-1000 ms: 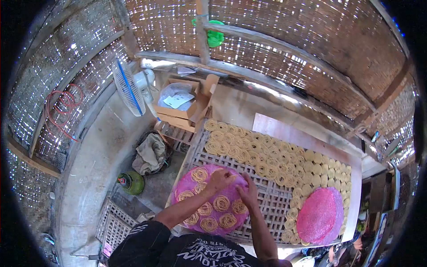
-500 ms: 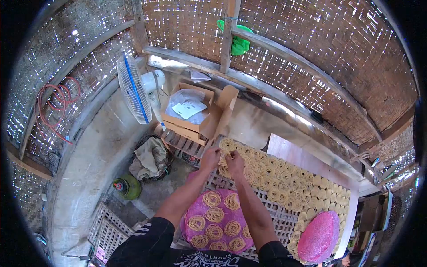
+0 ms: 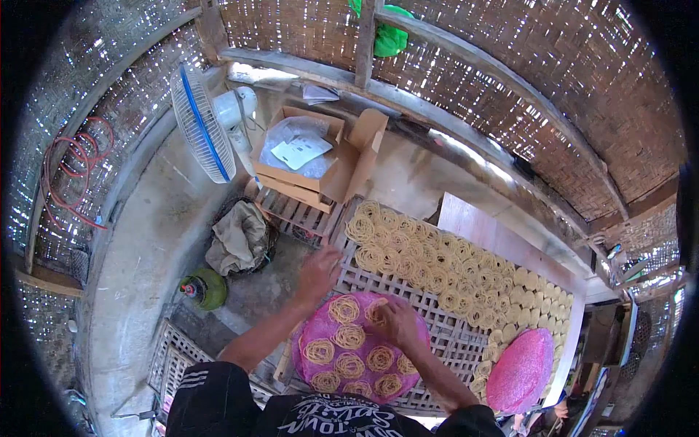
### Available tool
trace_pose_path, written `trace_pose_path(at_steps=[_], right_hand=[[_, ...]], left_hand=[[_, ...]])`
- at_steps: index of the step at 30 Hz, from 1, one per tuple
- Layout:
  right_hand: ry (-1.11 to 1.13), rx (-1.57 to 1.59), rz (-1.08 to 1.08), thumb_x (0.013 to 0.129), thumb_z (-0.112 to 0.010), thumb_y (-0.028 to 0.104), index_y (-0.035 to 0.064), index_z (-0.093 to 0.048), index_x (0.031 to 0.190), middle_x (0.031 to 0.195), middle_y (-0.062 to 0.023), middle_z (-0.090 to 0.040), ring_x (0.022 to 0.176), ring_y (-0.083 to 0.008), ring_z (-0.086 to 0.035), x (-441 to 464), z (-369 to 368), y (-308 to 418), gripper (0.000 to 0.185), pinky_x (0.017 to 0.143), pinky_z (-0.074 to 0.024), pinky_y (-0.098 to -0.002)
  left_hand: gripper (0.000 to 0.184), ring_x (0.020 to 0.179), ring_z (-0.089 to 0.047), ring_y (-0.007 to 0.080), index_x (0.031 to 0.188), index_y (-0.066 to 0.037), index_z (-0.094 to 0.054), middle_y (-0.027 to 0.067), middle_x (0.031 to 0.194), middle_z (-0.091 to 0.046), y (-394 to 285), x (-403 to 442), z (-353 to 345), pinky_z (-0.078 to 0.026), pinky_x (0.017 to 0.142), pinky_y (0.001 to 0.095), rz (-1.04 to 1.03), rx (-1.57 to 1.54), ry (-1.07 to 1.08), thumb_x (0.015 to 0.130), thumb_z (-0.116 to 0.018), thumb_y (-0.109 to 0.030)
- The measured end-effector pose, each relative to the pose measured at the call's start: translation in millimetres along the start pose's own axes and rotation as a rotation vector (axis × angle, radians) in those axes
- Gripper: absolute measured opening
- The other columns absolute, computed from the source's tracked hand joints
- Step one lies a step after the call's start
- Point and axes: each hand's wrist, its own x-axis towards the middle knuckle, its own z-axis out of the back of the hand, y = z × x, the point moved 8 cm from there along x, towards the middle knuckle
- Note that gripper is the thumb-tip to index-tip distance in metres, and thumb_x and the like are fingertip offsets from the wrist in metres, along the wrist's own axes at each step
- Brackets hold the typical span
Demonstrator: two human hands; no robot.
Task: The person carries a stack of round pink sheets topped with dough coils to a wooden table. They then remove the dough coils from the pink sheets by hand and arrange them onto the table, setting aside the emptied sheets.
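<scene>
My right hand [image 3: 399, 324] reaches down to the upper right of a pink round tray [image 3: 329, 365], its fingers closed on the edge of a noodle nest [image 3: 372, 312] that they partly cover. Several more pale yellow nests of thin noodles [image 3: 349, 336] lie spaced apart on the pink surface. My left hand [image 3: 319, 272] hovers empty, fingers apart, up and left of the tray, close to the corner of the woven lattice rack [image 3: 453, 355]. Rows of noodle nests [image 3: 419, 266] cover the rack's far side.
A second pink rounded thing [image 3: 520, 371] rests on the nests at right. Beyond the rack stand a cardboard box [image 3: 291, 180] and a fan [image 3: 202, 122]. On the left floor are a green gas cylinder [image 3: 205, 289] and a cloth-filled basket [image 3: 239, 240]. Part of another person [image 3: 561, 410] shows lower right.
Both hands have left the noodle nests at the rack's far left corner. My right hand came down to a nest on the pink tray; my left drew back toward me, opening.
</scene>
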Motion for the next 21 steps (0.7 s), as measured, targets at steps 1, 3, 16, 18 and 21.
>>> trace_pose_path(at_steps=[1,3,16,18,21], right_hand=[[0.012,0.0,0.047,0.079,-0.074,0.034,0.0107,-0.068,0.106,0.103,-0.0113,-0.065,0.094,-0.0336,-0.063,-9.7,11.0,14.4,0.036,0.083,-0.0486,-0.0467],[0.072,-0.084,0.042,0.078,-0.075,0.035,0.0114,-0.067,0.109,0.105,-0.01,-0.065,0.093,-0.033,-0.064,-22.3,-5.7,7.3,0.039,0.084,-0.0484,-0.046],[-0.01,1.047,-0.648,0.089,-0.062,0.024,-0.002,-0.067,0.102,0.076,-0.0022,-0.062,0.06,-0.0145,-0.057,24.1,-23.2,-80.2,0.029,0.056,-0.0481,-0.0314],[-0.026,1.288,-0.752,0.085,-0.062,0.014,-0.0053,-0.063,0.11,0.087,-0.0058,-0.066,0.067,-0.0143,-0.06,46.0,-15.2,-71.3,0.032,0.058,-0.0496,-0.0299],[0.025,0.944,-0.497,0.083,-0.063,0.01,-0.0042,-0.062,0.113,0.093,-0.0086,-0.067,0.074,-0.0178,-0.063,92.8,-32.1,-80.3,0.034,0.062,-0.0518,-0.0332]], left_hand=[[0.02,0.103,-0.063,0.0318,0.101,-0.005,-0.069,0.0122,0.11,-0.066,-5.3,-13.6,-4.9,-0.052,0.089,0.0397,-0.038,0.002,0.023,0.082,-0.067,-0.008],[0.023,0.105,-0.063,0.0317,0.107,-0.004,-0.067,0.0123,0.114,-0.064,-18.1,-39.0,-23.5,-0.051,0.091,0.04,-0.084,-0.054,0.117,0.085,-0.065,-0.011],[0.061,0.094,-0.067,0.022,0.136,-0.008,-0.048,0.0173,0.108,-0.067,-16.9,-39.5,-118.3,-0.055,0.078,0.0368,0.195,-0.602,0.363,0.08,-0.07,-0.011],[0.059,0.087,-0.067,0.0191,0.134,-0.007,-0.05,0.016,0.104,-0.068,1.2,-25.0,-108.0,-0.055,0.073,0.0337,0.367,-0.664,0.373,0.079,-0.07,-0.009],[0.055,0.078,-0.067,0.0172,0.129,-0.005,-0.053,0.0133,0.096,-0.069,26.1,-14.6,-87.2,-0.055,0.068,0.0306,0.515,-0.646,0.2,0.077,-0.071,-0.005]])
